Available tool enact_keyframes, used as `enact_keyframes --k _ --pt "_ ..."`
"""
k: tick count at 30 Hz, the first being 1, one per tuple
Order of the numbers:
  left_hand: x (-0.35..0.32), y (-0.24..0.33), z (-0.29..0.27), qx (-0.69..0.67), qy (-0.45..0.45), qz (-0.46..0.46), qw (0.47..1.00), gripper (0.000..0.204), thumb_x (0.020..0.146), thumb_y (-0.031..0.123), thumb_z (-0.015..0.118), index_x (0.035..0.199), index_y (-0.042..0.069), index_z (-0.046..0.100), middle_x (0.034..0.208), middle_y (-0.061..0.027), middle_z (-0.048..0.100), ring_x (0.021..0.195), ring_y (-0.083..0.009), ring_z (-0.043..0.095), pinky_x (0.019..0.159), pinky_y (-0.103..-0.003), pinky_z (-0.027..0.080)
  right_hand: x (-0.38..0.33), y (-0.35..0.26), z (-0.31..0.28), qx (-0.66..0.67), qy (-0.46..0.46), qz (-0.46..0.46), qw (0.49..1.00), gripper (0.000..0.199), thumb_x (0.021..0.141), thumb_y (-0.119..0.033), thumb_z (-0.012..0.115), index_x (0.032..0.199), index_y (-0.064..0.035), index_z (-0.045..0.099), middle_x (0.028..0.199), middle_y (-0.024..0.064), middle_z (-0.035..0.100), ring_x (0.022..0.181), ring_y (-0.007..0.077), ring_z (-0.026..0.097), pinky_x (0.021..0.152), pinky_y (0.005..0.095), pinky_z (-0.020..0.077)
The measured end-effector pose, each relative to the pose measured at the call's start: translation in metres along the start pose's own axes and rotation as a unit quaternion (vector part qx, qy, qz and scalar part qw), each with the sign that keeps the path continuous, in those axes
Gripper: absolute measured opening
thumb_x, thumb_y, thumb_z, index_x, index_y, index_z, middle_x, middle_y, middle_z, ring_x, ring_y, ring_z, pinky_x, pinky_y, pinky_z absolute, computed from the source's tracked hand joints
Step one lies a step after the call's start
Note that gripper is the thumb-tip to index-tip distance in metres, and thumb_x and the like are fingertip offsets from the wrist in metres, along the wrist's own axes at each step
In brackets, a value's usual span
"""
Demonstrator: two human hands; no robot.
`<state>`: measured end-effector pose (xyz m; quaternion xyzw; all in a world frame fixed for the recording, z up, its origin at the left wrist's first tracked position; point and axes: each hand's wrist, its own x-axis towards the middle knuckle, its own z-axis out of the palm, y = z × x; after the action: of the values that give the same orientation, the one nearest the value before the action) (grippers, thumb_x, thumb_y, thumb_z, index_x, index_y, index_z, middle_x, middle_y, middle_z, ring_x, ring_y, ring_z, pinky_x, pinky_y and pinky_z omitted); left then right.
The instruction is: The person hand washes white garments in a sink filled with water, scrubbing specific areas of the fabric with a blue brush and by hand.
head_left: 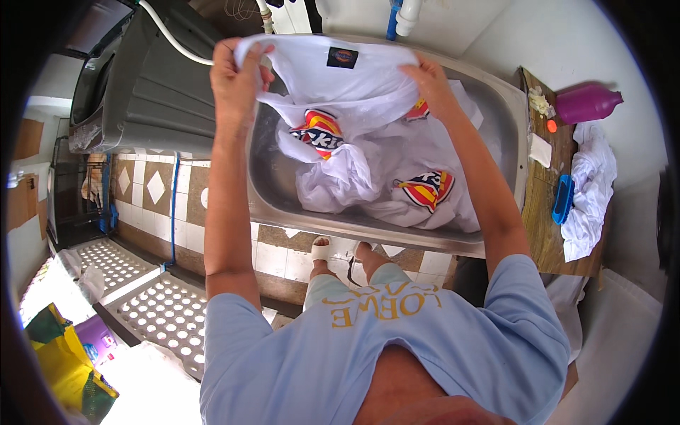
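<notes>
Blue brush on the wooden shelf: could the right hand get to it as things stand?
Probably yes, once it lets go. The right hand grips the white shirt over the sink; the blue brush lies uncovered beside the sink on that side, with nothing between them.

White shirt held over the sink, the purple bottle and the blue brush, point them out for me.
white shirt [333,78], head view, on the stretched collar area below the dark label.
purple bottle [584,103], head view, on its side wall.
blue brush [563,199], head view, on its back.

White shirt [340,78] with red-yellow-blue logos, purple bottle [586,103].
</notes>
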<state>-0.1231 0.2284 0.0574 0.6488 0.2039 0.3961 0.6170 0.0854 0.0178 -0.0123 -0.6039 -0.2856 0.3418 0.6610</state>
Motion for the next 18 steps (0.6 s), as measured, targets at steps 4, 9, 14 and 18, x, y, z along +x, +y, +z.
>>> enact_keyframes --k 4,9,14,18 --pt "-0.03 -0.09 0.02 0.155 -0.022 -0.091 0.984 0.021 0.082 0.008 0.065 0.1 0.012 0.054 0.082 -0.0072 0.065 0.057 -0.0113 0.054 0.049 -0.026 0.045 0.014 0.008 0.023 0.036 0.11 -0.018 0.993 0.032 0.086 -0.024 0.058 0.109 -0.0026 0.059 0.091 0.0073 0.065 0.079 0.0157 0.061 0.072 0.0305 0.0483" --pt "-0.055 -0.146 0.052 0.445 -0.073 0.029 0.892 0.028 0.081 0.017 0.06 0.109 0.015 0.056 0.098 -0.0145 0.063 0.077 -0.0348 0.063 0.072 -0.045 0.05 0.003 0.078 0.047 -0.427 0.066 -0.119 0.894 0.031 0.082 -0.025 0.058 0.108 -0.0082 0.053 0.099 0.0188 0.062 0.091 0.0344 0.06 0.075 0.0396 0.0481" --pt "-0.06 -0.167 0.053 0.534 -0.135 0.021 0.834 0.035 0.079 0.018 0.06 0.114 0.016 0.056 0.107 -0.0173 0.06 0.094 -0.0345 0.059 0.081 -0.045 0.047 -0.009 0.102 0.07 -0.567 0.062 -0.165 0.804 0.041 0.077 -0.024 0.062 0.111 -0.0058 0.047 0.102 0.0161 0.058 0.093 0.0352 0.058 0.078 0.0421 0.0467" --pt "-0.059 -0.177 0.055 0.515 -0.17 0.07 0.837 0.034 0.077 0.016 0.062 0.11 0.013 0.058 0.105 -0.0182 0.058 0.095 -0.0361 0.058 0.083 -0.045 0.047 -0.009 0.115 0.068 -0.641 0.036 -0.173 0.747 0.045 0.075 -0.02 0.063 0.113 -0.0035 0.046 0.105 0.0149 0.058 0.096 0.0333 0.057 0.083 0.0422 0.0447"
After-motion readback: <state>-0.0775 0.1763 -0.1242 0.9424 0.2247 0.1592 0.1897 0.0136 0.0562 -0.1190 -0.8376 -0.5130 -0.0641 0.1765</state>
